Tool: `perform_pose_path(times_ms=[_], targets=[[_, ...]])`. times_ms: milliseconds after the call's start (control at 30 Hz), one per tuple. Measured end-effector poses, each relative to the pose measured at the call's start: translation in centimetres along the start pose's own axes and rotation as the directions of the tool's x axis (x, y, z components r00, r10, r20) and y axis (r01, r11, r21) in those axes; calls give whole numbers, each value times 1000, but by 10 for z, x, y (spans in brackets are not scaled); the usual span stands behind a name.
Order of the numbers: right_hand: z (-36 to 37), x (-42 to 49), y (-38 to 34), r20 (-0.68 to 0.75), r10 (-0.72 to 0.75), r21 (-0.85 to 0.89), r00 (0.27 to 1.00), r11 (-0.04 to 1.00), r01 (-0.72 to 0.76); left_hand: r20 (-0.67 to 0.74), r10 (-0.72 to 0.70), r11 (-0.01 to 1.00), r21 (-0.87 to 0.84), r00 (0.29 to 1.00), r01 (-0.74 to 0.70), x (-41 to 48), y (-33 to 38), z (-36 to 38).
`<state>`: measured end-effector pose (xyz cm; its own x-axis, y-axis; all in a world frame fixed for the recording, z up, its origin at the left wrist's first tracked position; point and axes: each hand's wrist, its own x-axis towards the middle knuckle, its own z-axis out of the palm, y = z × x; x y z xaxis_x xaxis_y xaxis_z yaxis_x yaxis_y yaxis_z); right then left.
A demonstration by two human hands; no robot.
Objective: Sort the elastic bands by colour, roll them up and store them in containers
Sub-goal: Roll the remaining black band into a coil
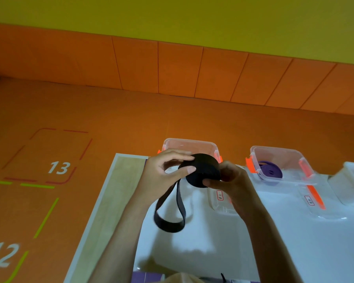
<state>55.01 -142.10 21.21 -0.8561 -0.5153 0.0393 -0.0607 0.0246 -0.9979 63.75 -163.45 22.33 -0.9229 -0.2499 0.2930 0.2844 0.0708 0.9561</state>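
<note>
Two hands meet in the middle of the frame. The right hand point(233, 178) grasps the black roll point(202, 170), probably to keep it tight. The left hand point(161, 174) pinches the band at the roll's edge, I think to feed in the loose tail point(170, 221), which hangs in a loop above the white table point(213, 252). Just behind the roll stands a clear container point(190, 142). At right, a second container point(294, 158) keeps a purple roll point(271, 172). The orange floor point(131, 119) at left carries the numbers 13 and 12. An orange padded wall point(172, 68) fills the upper part.

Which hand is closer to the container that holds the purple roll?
Right. The right hand is just left of the container; the left hand is farther, beyond the black roll.
</note>
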Motion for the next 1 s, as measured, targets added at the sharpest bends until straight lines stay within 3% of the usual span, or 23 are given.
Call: perform_pose_path(times_ms=[167,267,367,500,667,900,1000], targets=[[2,1,3,37,106,-76,994,992,-103,62,-36,999,13,997,35,-1,-3,-2],[-2,1,-3,112,151,51,982,986,-157,50,-41,999,-11,998,42,1,-2,-1],[-2,0,-7,64,118,153,991,980,-126,-22,-59,996,-75,998,57,3,-1,3],[4,1,-1,19,129,284,992,950,-129,-31,-9,998,58,999,11,5,-5,3],[0,5,0,75,170,45,983,984,-173,97,12,971,235,995,-35,13,-2,-3],[3,9,-1,76,127,315,989,938,-144,5,2,999,46,1000,-3,13,-8,0],[5,10,-2,119,155,261,981,948,-181,40,-33,999,-24,999,34,14,-7,-4]])
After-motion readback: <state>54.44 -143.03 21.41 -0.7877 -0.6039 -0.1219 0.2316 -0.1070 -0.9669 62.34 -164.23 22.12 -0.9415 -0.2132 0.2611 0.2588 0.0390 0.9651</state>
